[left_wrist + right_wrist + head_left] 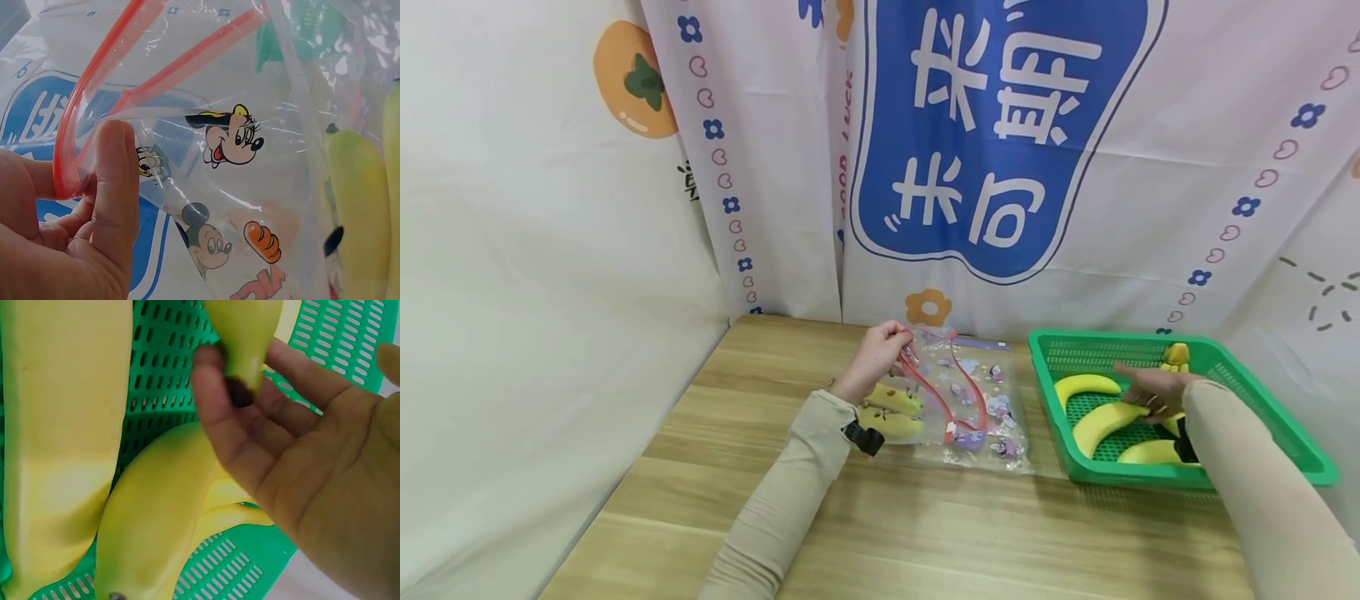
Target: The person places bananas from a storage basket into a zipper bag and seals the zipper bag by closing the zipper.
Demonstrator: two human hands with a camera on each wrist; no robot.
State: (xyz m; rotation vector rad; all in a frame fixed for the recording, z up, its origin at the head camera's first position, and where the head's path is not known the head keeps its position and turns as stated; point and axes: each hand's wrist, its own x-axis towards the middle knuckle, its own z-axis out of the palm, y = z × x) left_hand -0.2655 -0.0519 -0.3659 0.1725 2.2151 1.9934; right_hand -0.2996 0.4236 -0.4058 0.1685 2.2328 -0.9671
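Observation:
My left hand [880, 354] pinches the red zip edge [75, 144] of a clear zip bag [992, 400] printed with cartoon figures. The red-rimmed mouth gapes in a loop. Yellow bananas [887, 412] show through clear plastic beside the left wrist. Over the green basket [1075, 475], my right hand [1157, 390] reaches in, its fingers touching the dark-tipped end of a banana [247, 344]. The thumb stands apart from it. Other bananas [153, 512] lie in the basket below the hand; part of the basket is hidden by the right forearm.
The basket stands at the right of the wooden table [970, 533]. A purple strip [981, 342] lies by the bag's far edge. Behind the table hangs a printed white curtain [775, 167], and a white cloth [550, 333] borders the left side.

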